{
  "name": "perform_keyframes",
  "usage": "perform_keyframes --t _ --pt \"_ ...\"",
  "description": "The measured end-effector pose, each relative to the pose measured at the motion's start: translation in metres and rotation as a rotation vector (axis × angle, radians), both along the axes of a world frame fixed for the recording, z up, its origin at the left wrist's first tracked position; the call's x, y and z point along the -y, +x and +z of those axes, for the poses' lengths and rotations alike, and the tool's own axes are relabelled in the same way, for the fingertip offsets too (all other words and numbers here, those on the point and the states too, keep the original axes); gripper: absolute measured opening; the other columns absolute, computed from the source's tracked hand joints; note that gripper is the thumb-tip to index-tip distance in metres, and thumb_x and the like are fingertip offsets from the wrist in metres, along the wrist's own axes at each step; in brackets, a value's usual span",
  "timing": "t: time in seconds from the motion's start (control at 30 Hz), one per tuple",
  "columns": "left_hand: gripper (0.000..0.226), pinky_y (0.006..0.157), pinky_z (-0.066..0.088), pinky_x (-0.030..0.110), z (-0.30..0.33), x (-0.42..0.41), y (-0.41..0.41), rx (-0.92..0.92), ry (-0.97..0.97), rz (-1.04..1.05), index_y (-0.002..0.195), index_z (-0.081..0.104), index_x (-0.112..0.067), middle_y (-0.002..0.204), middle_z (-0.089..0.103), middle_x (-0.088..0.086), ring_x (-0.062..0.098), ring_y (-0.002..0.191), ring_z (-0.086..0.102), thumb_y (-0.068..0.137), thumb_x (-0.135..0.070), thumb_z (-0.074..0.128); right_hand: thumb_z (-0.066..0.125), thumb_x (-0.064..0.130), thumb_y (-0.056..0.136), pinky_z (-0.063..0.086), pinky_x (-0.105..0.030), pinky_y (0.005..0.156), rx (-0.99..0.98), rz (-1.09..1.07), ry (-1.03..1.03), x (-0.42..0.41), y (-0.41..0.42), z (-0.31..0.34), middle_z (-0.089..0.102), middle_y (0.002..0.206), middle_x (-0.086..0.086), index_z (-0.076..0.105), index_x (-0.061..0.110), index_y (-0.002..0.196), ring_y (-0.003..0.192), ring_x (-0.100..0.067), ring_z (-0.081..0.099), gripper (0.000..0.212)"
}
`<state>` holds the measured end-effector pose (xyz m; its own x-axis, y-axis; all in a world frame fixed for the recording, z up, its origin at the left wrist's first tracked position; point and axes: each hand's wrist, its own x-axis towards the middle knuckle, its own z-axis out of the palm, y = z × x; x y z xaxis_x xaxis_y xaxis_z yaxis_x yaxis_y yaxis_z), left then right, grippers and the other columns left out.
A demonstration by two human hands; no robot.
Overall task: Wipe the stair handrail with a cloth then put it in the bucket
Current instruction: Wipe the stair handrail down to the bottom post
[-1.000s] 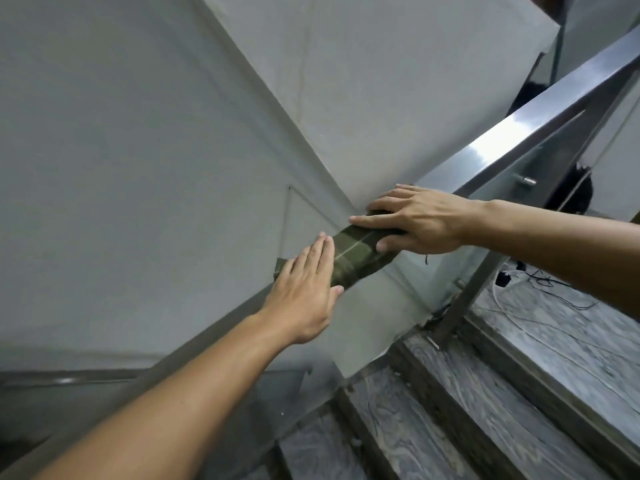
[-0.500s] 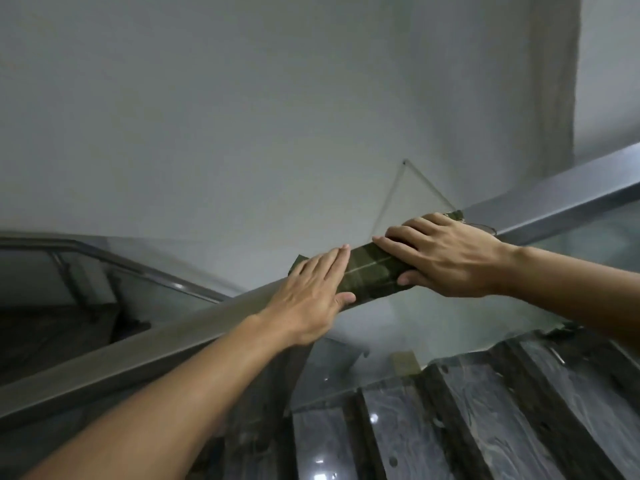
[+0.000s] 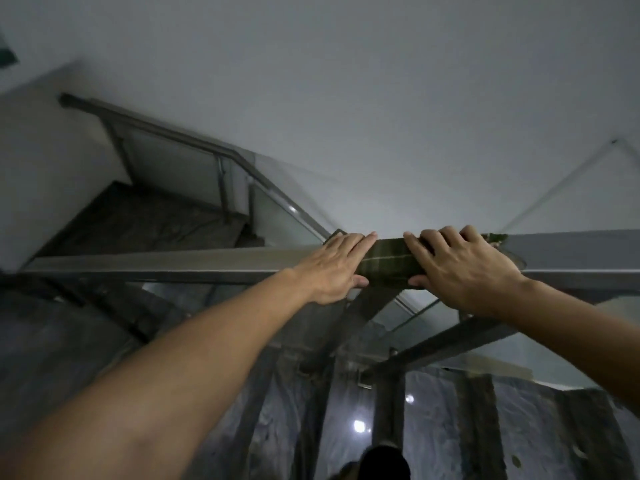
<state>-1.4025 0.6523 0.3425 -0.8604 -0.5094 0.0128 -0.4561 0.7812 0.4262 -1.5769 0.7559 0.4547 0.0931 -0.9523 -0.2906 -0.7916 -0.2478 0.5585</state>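
A dark green checked cloth (image 3: 389,265) lies folded over the flat steel handrail (image 3: 173,263), which crosses the view from left to right. My left hand (image 3: 337,266) presses flat on the cloth's left end, thumb under the rail's near edge. On the cloth's right end my right hand (image 3: 460,268) wraps over it, fingers spread on top and thumb below. Only the strip of cloth between the two hands and a corner past the right hand show. No bucket is in view.
Glass panels and slanted steel posts (image 3: 446,341) hang below the rail. Dark marbled stair steps (image 3: 450,427) descend beneath. A second handrail (image 3: 180,136) runs down a lower flight at the left. A plain grey wall (image 3: 346,98) fills the upper view.
Both hands stay on the cloth. The view has swung so the rail now lies nearly level, and the lower flight has come into sight. The hands sit closer together on the cloth than one second ago.
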Motion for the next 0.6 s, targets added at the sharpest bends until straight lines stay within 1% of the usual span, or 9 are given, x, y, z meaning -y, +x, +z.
perform_keyframes --t 0.1,0.2,0.3,0.4,0.47,0.6 --pt "0.08 0.121 0.008 0.041 -0.032 0.026 0.04 0.027 -0.02 0.008 0.151 0.002 -0.011 0.155 0.018 0.012 0.029 0.144 0.018 0.093 -0.04 0.049 0.015 0.056 0.091 0.046 -0.051 0.087 -0.009 0.008 0.006 0.026 0.041 -0.032 0.051 0.128 -0.02 0.02 0.005 0.143 0.105 -0.038 0.053 0.073" --pt "0.081 0.121 0.011 0.043 -0.061 0.053 0.082 0.062 0.006 0.032 0.151 0.002 -0.013 0.155 0.018 0.013 0.029 0.143 0.02 0.092 -0.038 0.052 0.017 0.055 0.091 0.046 -0.05 0.086 0.001 0.044 0.008 0.054 0.084 -0.061 0.051 0.126 -0.02 0.02 0.003 0.142 0.104 -0.037 0.054 0.073" --pt "0.081 0.122 0.007 0.04 -0.09 0.079 0.123 0.093 0.028 0.057 0.151 0.002 -0.011 0.156 0.017 0.014 0.029 0.144 0.017 0.092 -0.034 0.054 0.023 0.054 0.092 0.047 -0.049 0.082 0.015 0.061 0.017 0.082 0.124 -0.095 0.054 0.121 -0.021 0.023 0.001 0.14 0.1 -0.037 0.055 0.071" --pt "0.081 0.122 0.006 0.041 -0.125 0.104 0.166 0.095 0.013 0.075 0.151 0.005 -0.01 0.153 0.021 0.014 0.029 0.143 0.021 0.091 -0.032 0.055 0.027 0.053 0.093 0.047 -0.048 0.076 0.033 0.08 0.02 0.111 0.165 -0.131 0.056 0.113 -0.022 0.027 0.0 0.137 0.092 -0.037 0.055 0.069" --pt "0.082 0.122 0.007 0.043 -0.151 0.121 0.195 0.093 0.019 0.102 0.151 0.006 -0.01 0.152 0.023 0.013 0.028 0.142 0.023 0.09 -0.031 0.057 0.028 0.051 0.093 0.046 -0.048 0.074 0.057 0.093 0.023 0.13 0.192 -0.155 0.056 0.111 -0.022 0.029 0.0 0.136 0.09 -0.037 0.056 0.067" --pt "0.081 0.122 0.009 0.043 -0.198 0.156 0.253 0.104 -0.008 0.134 0.15 0.007 -0.009 0.15 0.026 0.014 0.028 0.14 0.025 0.09 -0.028 0.057 0.026 0.05 0.094 0.047 -0.047 0.075 0.105 0.125 0.034 0.168 0.248 -0.2 0.056 0.108 -0.021 0.03 0.0 0.135 0.089 -0.035 0.055 0.064"
